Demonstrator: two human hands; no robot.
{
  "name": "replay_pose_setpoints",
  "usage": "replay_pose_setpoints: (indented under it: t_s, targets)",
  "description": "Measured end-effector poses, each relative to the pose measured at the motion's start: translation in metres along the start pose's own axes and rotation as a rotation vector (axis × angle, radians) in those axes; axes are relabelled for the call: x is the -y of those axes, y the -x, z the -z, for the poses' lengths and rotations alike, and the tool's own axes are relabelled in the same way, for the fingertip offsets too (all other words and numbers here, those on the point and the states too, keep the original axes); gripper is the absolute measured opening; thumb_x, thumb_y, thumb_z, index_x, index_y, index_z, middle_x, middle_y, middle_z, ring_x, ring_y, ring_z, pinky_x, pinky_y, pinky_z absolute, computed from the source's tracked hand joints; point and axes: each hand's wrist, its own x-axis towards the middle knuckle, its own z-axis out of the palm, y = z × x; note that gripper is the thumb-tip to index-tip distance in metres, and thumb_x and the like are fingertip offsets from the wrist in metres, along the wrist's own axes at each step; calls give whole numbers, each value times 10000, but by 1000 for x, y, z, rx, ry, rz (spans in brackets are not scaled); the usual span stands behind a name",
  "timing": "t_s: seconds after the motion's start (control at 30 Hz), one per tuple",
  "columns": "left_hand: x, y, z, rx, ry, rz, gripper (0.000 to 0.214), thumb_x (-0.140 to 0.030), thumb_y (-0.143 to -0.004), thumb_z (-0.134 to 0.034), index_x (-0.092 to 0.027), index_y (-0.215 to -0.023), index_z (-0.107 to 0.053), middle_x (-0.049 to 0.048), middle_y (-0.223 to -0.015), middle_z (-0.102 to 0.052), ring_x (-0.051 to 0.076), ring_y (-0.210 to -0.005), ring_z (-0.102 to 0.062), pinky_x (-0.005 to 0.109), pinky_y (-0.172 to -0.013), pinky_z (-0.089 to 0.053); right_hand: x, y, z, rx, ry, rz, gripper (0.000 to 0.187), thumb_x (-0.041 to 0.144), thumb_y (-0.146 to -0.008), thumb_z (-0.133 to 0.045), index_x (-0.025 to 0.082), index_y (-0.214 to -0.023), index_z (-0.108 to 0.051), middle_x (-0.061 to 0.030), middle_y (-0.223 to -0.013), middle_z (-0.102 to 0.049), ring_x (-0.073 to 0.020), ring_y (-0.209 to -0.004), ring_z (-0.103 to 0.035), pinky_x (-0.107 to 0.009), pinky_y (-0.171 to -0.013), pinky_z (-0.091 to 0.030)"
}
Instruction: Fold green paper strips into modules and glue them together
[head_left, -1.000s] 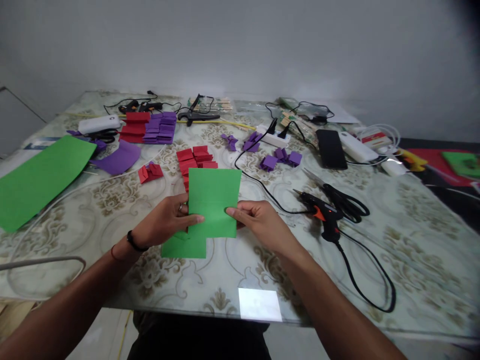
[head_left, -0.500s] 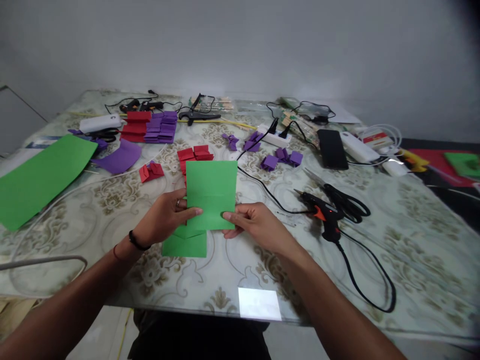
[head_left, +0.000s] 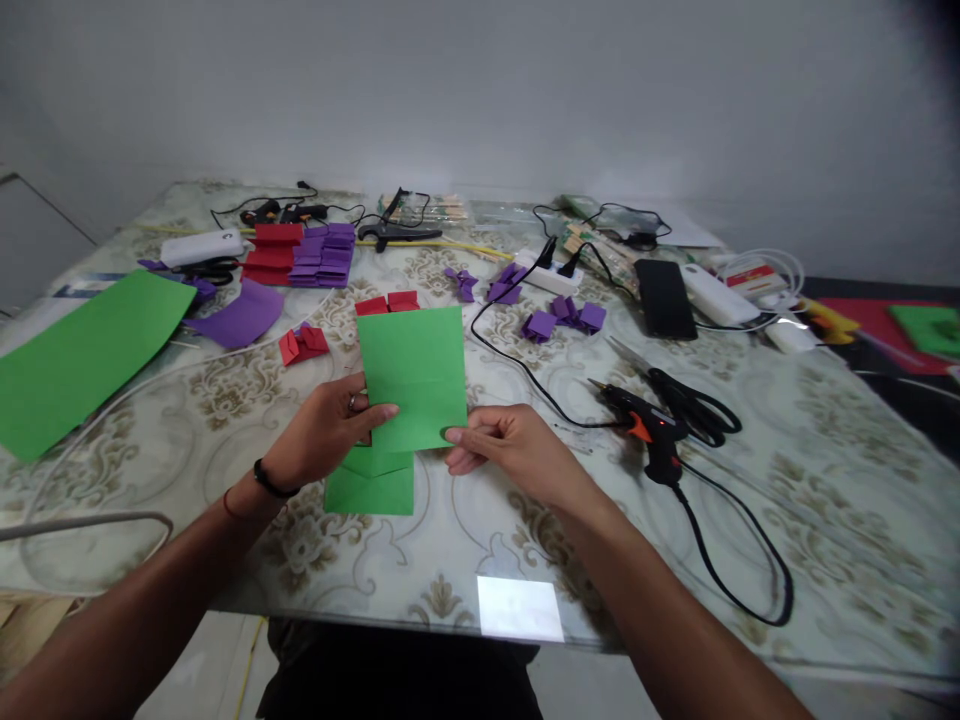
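A rectangular sheet of green paper (head_left: 414,375) is held up over the table, a faint crease running across it. My left hand (head_left: 330,425) pinches its left edge, thumb in front and fingers behind. At the lower right corner, my right hand (head_left: 506,445) grips the same sheet between thumb and fingers. Below it on the table lies a second green paper piece (head_left: 369,487) with fold lines, partly covered by the held sheet. Just behind the sheet, folded red paper (head_left: 388,302) shows only its top. A small folded red piece (head_left: 303,344) lies to the left.
A glue gun (head_left: 645,425) and black scissors (head_left: 690,405) lie at the right, near a phone (head_left: 665,299). Folded purple pieces (head_left: 540,325) and a power strip (head_left: 550,271) are farther back. A large green sheet (head_left: 90,350) lies left; cables cross the table.
The held green sheet has moved slightly left and up and tilted a little. My left hand has shifted with it; my right hand has barely moved.
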Motion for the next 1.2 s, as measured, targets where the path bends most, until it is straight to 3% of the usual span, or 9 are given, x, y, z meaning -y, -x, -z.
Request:
replay_pose_setpoints:
  t_s: [0.13,0.33,0.53,0.67,0.77,1.2]
  targets:
    - [2,0,0,-37,-30,2,429,-597,-938,-634,-193,-797,-604,-27,-635,-573,168,-580,-641,259,-531,-523,1,1,-1,11,55,27,567,723,-681,-892,195,-677,-686,-74,-744,-824,-206,-698,-805,-324,-726,-637]
    - [1,1,-2,-35,-6,1,458,-590,-940,-641,-193,-722,-577,-34,-606,-536,159,-575,-620,254,-532,-500,1,3,-1,57,73,94,502,713,-785,-824,225,-892,-775,-39,-926,-828,-287,-893,-843,-379,-830,-649]
    - [0,3,-2,-95,41,-13,432,-552,-923,-685,-179,-718,-609,-29,-629,-553,148,-588,-611,242,-535,-479,0,3,-1,81,91,112,497,706,-807,-806,213,-861,-761,-27,-872,-781,-211,-750,-756,-351,-776,-620]
    - [-3,4,-2,-68,30,-15,443,-539,-914,-698,-175,-681,-601,-31,-594,-538,144,-580,-601,236,-538,-475,0,4,-1,-14,200,200,513,695,-894,-726,202,-753,-718,0,-689,-659,-170,-651,-593,-292,-598,-484]
    - [-5,4,-3,-60,32,-13,450,-542,-914,-693,-176,-672,-596,-29,-593,-546,147,-582,-610,234,-539,-479,0,4,-1,-61,235,226,538,704,-906,-708,205,-707,-683,12,-626,-576,-162,-621,-517,-286,-554,-401]
    - [-7,5,-6,27,52,-39,422,-498,-937,-674,-172,-672,-626,-22,-595,-585,126,-553,-591,209,-521,-455,-2,2,-3,-133,150,264,538,717,-883,-719,211,-714,-654,14,-661,-547,-156,-638,-479,-283,-578,-387]
